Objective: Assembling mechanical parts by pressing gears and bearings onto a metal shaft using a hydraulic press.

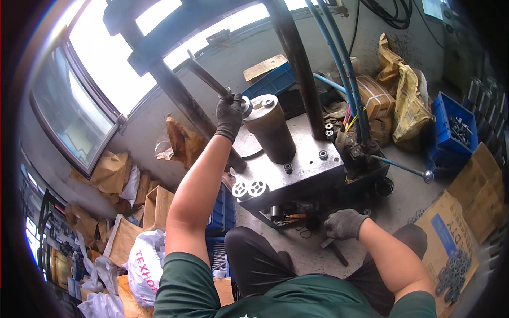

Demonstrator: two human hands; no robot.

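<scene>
My left hand (229,117), in a dark glove, is raised to the press and closed around the lower end of a metal rod (207,76) with a collar. A round metal piece (246,107) shows beside its fingers, at the edge of the upright steel cylinder (270,132). That cylinder stands on the press's steel table (313,159). My right hand (343,224), also gloved, is curled low in front of the table; whatever its fingers hold is hidden. Just below it is a hammer (337,253). Two white slotted discs (249,189) sit at the table's near left corner.
Small black ringed parts (323,155) rest on the table between the thick press columns (299,69). Blue hoses (342,58) hang at the right. A blue crate (453,130) of metal parts and flattened cardboard (450,228) with rings lie right; cartons (157,208) and bags crowd the left.
</scene>
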